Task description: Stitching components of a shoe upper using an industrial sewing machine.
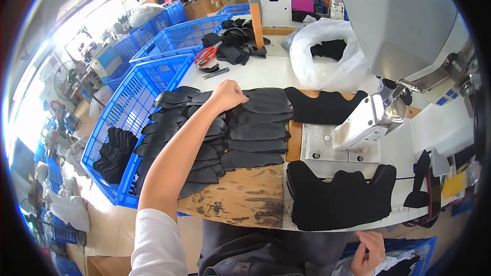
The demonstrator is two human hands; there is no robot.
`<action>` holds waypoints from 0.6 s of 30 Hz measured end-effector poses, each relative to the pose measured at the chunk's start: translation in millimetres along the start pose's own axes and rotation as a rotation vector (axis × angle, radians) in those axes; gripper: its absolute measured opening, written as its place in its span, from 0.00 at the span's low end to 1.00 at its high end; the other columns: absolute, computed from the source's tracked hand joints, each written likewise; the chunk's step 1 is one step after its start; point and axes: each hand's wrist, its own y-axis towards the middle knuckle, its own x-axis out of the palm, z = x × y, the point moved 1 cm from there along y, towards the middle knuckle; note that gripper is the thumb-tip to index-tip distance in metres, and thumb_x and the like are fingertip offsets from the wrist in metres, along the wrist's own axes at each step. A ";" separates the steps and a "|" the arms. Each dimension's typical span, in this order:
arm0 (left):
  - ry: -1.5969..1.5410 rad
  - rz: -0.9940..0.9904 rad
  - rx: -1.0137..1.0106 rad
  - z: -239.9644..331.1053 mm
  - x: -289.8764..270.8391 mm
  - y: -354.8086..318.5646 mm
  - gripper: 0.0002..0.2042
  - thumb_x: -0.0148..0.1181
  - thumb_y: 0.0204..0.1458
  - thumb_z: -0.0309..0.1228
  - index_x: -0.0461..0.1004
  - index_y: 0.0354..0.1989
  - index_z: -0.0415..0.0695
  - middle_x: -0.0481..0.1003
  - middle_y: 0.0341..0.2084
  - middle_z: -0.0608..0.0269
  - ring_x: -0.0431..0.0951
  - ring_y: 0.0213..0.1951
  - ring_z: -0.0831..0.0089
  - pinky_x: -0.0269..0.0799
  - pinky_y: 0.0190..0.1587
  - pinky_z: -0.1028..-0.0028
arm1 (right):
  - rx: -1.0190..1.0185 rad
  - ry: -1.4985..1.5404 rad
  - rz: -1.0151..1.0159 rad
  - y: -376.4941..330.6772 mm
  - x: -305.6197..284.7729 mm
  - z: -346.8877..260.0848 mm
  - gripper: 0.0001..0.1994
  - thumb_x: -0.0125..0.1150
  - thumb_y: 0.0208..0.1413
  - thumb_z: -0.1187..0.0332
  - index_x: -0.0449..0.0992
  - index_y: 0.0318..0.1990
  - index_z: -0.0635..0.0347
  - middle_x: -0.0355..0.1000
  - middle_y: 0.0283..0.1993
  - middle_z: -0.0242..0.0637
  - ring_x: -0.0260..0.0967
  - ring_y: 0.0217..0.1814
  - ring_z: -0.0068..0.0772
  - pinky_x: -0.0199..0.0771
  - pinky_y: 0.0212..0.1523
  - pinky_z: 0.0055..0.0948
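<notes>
My left hand (227, 96) reaches over rows of overlapping black leaf-shaped pieces (258, 132), smooth like leather. Its fingers are pinched together at the edge of a black leaf-shaped piece (266, 101) in the far row; the fingertips are partly hidden. My right hand (369, 253) hangs low, beyond the table's near edge, fingers curled in and nothing seen in them. A black fabric piece with a wavy edge (325, 106) lies beside the far row. Nearer to me, a thick stack of similar black fabric pieces (340, 199) rests on the table.
A sewing machine (371, 122) stands at the right. Blue baskets (115, 194) line the left, one holding black wavy pieces (115, 153). Red-handled scissors (207, 56) and a white plastic bag (327, 71) lie toward the back. A worn brown board (245, 194) is at the front.
</notes>
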 end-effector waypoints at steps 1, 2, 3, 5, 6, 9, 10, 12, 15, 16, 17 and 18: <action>-0.085 -0.005 -0.036 5.4 -1.7 -1.3 0.13 0.70 0.41 0.34 0.74 0.23 0.38 0.74 0.20 0.61 0.75 0.23 0.74 0.70 0.28 0.76 | -0.005 0.009 0.003 -0.7 0.4 -0.1 0.08 0.52 0.52 0.85 0.76 0.38 0.70 0.76 0.36 0.52 0.74 0.36 0.52 0.76 0.39 0.39; -0.086 -0.007 -0.035 11.2 -3.7 -2.9 0.13 0.70 0.41 0.34 0.74 0.23 0.38 0.74 0.20 0.61 0.75 0.23 0.74 0.70 0.28 0.76 | -0.011 0.019 0.006 -1.2 0.7 -0.7 0.08 0.52 0.52 0.85 0.76 0.38 0.70 0.75 0.36 0.52 0.74 0.36 0.52 0.75 0.39 0.39; -0.235 -0.023 -0.077 16.6 -6.1 -4.8 0.12 0.69 0.43 0.33 0.73 0.25 0.39 0.74 0.22 0.61 0.75 0.26 0.74 0.71 0.30 0.76 | -0.010 0.018 0.006 -0.9 0.9 -2.0 0.08 0.52 0.52 0.85 0.76 0.38 0.70 0.75 0.36 0.52 0.74 0.36 0.52 0.75 0.39 0.39; -0.387 -0.045 -0.117 33.5 -14.9 -15.4 0.11 0.67 0.44 0.32 0.72 0.27 0.39 0.74 0.24 0.62 0.75 0.28 0.74 0.71 0.31 0.76 | -0.023 0.045 0.013 -0.1 -0.1 -3.7 0.08 0.52 0.52 0.85 0.76 0.37 0.70 0.76 0.36 0.52 0.74 0.35 0.53 0.75 0.38 0.39; -0.688 0.004 -0.086 42.4 -21.5 -23.7 0.10 0.65 0.46 0.31 0.72 0.29 0.39 0.74 0.28 0.62 0.75 0.31 0.75 0.72 0.33 0.75 | -0.021 0.043 0.014 -1.4 -1.0 -3.9 0.08 0.52 0.52 0.85 0.76 0.37 0.70 0.76 0.36 0.52 0.74 0.35 0.53 0.75 0.38 0.39; -1.224 -0.058 0.086 74.9 -42.6 -56.8 0.04 0.58 0.48 0.25 0.68 0.28 0.41 0.74 0.41 0.59 0.74 0.40 0.75 0.71 0.44 0.72 | 0.033 0.071 0.022 -7.8 -4.8 -3.9 0.08 0.52 0.53 0.83 0.76 0.38 0.69 0.76 0.39 0.52 0.74 0.39 0.53 0.75 0.42 0.41; -1.115 -0.004 0.225 94.3 -36.6 -74.2 0.05 0.57 0.49 0.28 0.68 0.29 0.42 0.74 0.44 0.57 0.74 0.42 0.71 0.68 0.47 0.68 | 0.097 0.079 0.032 -8.8 -5.1 -4.1 0.08 0.53 0.52 0.77 0.73 0.39 0.67 0.75 0.38 0.49 0.73 0.38 0.48 0.73 0.39 0.38; -0.862 0.056 0.520 125.5 -18.8 -126.9 0.05 0.57 0.50 0.29 0.67 0.29 0.45 0.74 0.49 0.53 0.74 0.47 0.66 0.64 0.52 0.62 | 0.241 0.157 0.060 0.6 2.6 -11.8 0.12 0.54 0.56 0.64 0.72 0.37 0.67 0.74 0.31 0.44 0.70 0.30 0.37 0.68 0.31 0.31; -0.630 -0.057 0.922 165.2 24.6 -198.6 0.09 0.61 0.45 0.27 0.64 0.25 0.47 0.74 0.47 0.50 0.73 0.52 0.62 0.62 0.55 0.59 | 0.347 0.758 -0.217 27.5 4.5 -26.3 0.26 0.49 0.59 0.57 0.68 0.51 0.78 0.74 0.45 0.53 0.76 0.43 0.44 0.74 0.49 0.33; -0.569 -0.083 0.912 163.1 43.4 -221.2 0.11 0.63 0.42 0.26 0.64 0.26 0.47 0.74 0.47 0.50 0.73 0.51 0.60 0.63 0.54 0.58 | 0.553 1.113 -0.193 37.6 25.1 -38.4 0.29 0.46 0.62 0.53 0.67 0.52 0.79 0.74 0.45 0.53 0.75 0.45 0.43 0.73 0.50 0.33; -0.552 -0.119 0.939 167.4 59.6 -235.9 0.12 0.65 0.40 0.26 0.65 0.28 0.47 0.74 0.46 0.49 0.73 0.50 0.58 0.63 0.54 0.58 | 0.607 1.136 -0.281 42.5 29.3 -39.4 0.30 0.43 0.63 0.51 0.66 0.53 0.79 0.74 0.45 0.51 0.75 0.46 0.39 0.74 0.50 0.33; -0.560 -0.103 0.924 174.5 71.0 -245.2 0.13 0.66 0.39 0.27 0.65 0.28 0.46 0.72 0.45 0.50 0.72 0.49 0.58 0.63 0.53 0.57 | 0.576 1.189 -0.378 38.6 27.6 -28.7 0.28 0.46 0.63 0.54 0.66 0.53 0.78 0.73 0.46 0.49 0.74 0.47 0.37 0.74 0.49 0.33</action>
